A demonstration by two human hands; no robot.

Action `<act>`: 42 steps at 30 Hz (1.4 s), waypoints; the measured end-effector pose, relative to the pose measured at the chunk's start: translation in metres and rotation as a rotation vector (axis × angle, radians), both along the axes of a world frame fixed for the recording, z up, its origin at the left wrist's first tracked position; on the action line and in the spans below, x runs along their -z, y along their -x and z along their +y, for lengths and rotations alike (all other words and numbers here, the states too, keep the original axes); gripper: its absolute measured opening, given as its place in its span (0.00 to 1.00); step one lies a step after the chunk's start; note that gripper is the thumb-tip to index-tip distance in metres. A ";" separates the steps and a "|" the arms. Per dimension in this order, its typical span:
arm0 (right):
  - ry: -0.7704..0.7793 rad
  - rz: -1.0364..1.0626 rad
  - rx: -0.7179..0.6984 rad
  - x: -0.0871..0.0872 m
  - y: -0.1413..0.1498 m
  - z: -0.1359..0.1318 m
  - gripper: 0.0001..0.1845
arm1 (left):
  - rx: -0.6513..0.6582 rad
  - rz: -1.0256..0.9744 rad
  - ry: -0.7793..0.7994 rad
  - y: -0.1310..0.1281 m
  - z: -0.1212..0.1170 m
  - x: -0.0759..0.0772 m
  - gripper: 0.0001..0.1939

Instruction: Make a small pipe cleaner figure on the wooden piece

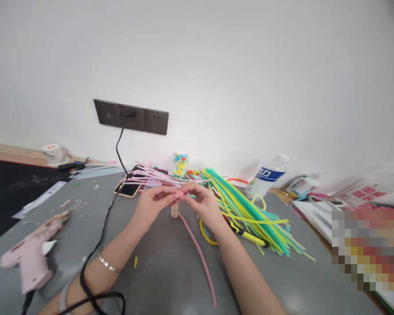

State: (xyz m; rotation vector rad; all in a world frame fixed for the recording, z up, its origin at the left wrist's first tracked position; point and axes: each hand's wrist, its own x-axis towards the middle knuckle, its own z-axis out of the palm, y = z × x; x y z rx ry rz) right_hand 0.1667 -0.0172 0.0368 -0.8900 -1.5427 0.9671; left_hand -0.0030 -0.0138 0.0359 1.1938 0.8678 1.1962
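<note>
Nearest me, black cable loops over the left forearm, which wears a silver bracelet; right forearm is bare. Glue gun, pink, lies on its side at left on the grey table; yellow scrap sits just right of the bracelet. Pink stem is mid-table, between the forearms: lower end curves toward me, upper end goes up under the fingertips. Left hand and right hand meet there, thumbs and forefingers pinched together, both clamped on the stem's upper end as far as I see; fingers hide exactly how. Pale stub shows right below the fingertips; can't tell what it is. Right of the right hand: yellow ring, yellow-handled tool, then a big green-yellow bundle fanned out at a slant. Stack at far right is pixelated, unreadable. Behind the hands, pink bundle lies partly over a phone. Further back: white cup at left, small blue-and-yellow figure upright by the wall, bottle at right, tilted in view. Farthest, dark sockets on the wall, cable plugged into the middle one.
</note>
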 end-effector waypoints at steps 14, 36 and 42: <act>-0.002 0.031 0.016 0.004 0.002 0.000 0.10 | 0.014 -0.081 0.062 0.000 0.000 0.002 0.14; -0.021 -0.029 0.040 0.004 0.001 0.000 0.05 | 0.213 -0.157 0.189 0.002 0.005 0.012 0.13; 0.081 0.036 -0.028 0.004 0.000 0.002 0.08 | 0.196 -0.114 0.161 0.001 0.004 0.007 0.15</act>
